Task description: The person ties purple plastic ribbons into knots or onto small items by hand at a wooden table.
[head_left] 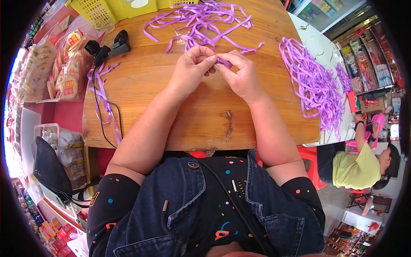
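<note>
Both hands meet over the far middle of the wooden table (201,111), fingertips nearly touching. Thumb and fingers of my left hand (192,70) are pinched together at a purple ribbon (225,63). The same ribbon runs into my right hand (240,76), whose thumb and index finger press on it. Its end between the fingertips is mostly hidden. Just beyond my hands lies a loose tangle of purple ribbons (205,26), with something small and metallic at its near left side.
A large heap of purple ribbons (314,83) hangs over the right side toward a white marbled surface. At left lie black clip-like devices (107,48) with a cable and a few ribbons (101,88). A yellow basket (128,8) stands at the back. A person in a yellow shirt (357,165) sits right.
</note>
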Demonstrator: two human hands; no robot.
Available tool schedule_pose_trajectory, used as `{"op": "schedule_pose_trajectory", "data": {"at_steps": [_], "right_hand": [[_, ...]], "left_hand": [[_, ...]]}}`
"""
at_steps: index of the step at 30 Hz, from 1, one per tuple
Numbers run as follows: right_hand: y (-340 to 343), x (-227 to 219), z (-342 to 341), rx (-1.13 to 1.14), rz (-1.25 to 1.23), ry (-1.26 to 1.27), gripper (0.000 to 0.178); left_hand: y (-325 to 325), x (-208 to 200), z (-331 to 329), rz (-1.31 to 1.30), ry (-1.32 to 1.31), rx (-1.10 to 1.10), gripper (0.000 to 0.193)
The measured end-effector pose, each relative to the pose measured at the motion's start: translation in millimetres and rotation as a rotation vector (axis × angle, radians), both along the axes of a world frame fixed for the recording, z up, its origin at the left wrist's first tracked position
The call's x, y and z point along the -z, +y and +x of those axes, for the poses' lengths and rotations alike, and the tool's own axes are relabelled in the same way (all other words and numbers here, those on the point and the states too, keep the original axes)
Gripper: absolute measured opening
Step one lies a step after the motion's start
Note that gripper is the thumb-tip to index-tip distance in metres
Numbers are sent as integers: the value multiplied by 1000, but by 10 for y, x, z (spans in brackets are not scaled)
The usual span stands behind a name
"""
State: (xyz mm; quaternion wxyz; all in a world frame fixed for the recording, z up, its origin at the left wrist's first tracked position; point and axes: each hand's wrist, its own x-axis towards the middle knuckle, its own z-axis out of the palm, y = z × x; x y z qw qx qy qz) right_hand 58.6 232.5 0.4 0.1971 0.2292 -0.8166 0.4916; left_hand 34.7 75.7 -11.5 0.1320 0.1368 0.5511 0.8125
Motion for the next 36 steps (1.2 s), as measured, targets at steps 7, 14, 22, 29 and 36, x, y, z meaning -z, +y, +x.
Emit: {"op": "schedule_pose_trajectory", "data": {"at_steps": [7, 14, 22, 29, 36], "right_hand": [[59, 11, 5, 47, -101, -145, 5], [761, 11, -269, 132, -866, -178, 4], [1158, -2, -376, 580, -1235, -119, 9], [1251, -74, -345, 770, -1330, -63, 11], [1254, -94, -371, 728, -1372, -80, 15]], "left_hand": [[-45, -28, -16, -115, -48, -61, 8], [-364, -139, -329, 554, -386, -215, 5], [-870, 41, -701, 872, -317, -386, 7], [-951, -9, -716, 982, -454, -372, 5], [-1085, 60, -806, 932, -481, -312, 7]]}}
